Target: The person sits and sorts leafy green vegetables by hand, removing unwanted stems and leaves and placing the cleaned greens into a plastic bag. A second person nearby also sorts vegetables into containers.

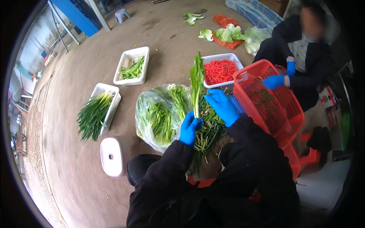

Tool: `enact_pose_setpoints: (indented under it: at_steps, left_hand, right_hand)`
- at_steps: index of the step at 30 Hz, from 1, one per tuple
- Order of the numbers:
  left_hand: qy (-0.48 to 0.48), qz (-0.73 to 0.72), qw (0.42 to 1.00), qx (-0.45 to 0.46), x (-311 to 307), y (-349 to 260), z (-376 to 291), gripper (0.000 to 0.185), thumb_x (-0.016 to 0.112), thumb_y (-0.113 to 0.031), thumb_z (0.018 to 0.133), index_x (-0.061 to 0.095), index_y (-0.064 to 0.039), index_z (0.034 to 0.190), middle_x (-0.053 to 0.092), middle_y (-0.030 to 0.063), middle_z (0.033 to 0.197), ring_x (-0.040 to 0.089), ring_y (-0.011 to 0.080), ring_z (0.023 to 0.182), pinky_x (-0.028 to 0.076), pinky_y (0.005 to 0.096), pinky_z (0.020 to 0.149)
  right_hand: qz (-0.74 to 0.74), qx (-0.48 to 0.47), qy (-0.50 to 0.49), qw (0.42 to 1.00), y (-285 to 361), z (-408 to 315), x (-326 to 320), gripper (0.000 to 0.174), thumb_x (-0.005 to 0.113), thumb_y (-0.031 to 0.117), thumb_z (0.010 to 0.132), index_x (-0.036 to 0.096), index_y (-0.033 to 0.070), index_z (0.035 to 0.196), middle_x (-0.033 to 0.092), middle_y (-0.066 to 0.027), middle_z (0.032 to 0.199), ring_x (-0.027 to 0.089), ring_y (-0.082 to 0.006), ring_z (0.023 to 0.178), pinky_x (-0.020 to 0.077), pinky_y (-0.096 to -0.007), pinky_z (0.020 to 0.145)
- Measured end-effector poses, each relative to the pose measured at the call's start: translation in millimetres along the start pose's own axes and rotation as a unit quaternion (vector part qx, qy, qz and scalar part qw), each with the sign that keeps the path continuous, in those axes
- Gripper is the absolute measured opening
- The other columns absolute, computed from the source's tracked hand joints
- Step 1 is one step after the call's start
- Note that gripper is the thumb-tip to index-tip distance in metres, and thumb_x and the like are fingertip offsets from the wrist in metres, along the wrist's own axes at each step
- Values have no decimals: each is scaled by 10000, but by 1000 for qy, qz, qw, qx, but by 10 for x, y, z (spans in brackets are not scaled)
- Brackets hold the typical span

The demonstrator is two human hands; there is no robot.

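Note:
My left hand (190, 128), in a blue glove, grips the pale stem end of a long leafy green stalk (196, 82), which stands upright above the fist. My right hand (222, 107), gloved likewise, is raised just right of the stalk with its fingers apart and nothing in them. Below and left of the stalk lies a clear plastic bag (142, 114) of leafy green vegetables (161, 122). Under my hands is a pile of loose greens and cut stem ends (204, 141), partly covered by my arms.
Red plastic baskets (285, 119) stand at right, near a person in blue gloves (273, 82). A white basket of red chillies (219, 72) lies ahead. At left are baskets of cut greens (132, 69) and green onions (95, 114), plus a white stool (111, 156). Cabbage leaves (228, 34) lie farther off.

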State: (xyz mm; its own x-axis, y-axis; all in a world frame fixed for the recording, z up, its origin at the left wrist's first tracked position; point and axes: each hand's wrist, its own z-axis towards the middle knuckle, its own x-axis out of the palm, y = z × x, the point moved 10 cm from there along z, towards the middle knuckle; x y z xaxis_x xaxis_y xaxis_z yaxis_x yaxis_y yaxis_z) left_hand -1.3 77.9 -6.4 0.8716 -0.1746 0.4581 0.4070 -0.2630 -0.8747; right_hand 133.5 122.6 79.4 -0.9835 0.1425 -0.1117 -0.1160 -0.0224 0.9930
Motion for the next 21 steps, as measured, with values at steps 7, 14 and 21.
enact_pose_setpoints:
  at_steps: [7,14,21]
  left_hand:
    - [-3,3,999,-45,200,32,-154,115,503,-163,887,537,-82,963,603,29,842,512,92,673,389,208,583]
    - [-149,-76,986,2,-47,70,-96,110,508,-196,902,512,-87,891,535,-19,768,419,50,594,347,185,522]
    - [-132,-48,990,19,-7,67,-12,87,549,-131,877,520,-61,917,537,-10,779,453,54,638,377,187,580]
  right_hand:
    - [148,96,27,984,-305,-203,121,221,643,148,802,587,41,986,582,19,758,509,-44,616,398,-188,514]
    - [169,103,-14,980,-453,-373,123,217,588,119,837,584,9,1025,604,-23,786,530,-77,636,421,-205,570]
    - [195,106,-9,975,-481,-380,83,258,528,151,877,569,-14,1071,627,-61,860,556,-92,704,443,-227,635]
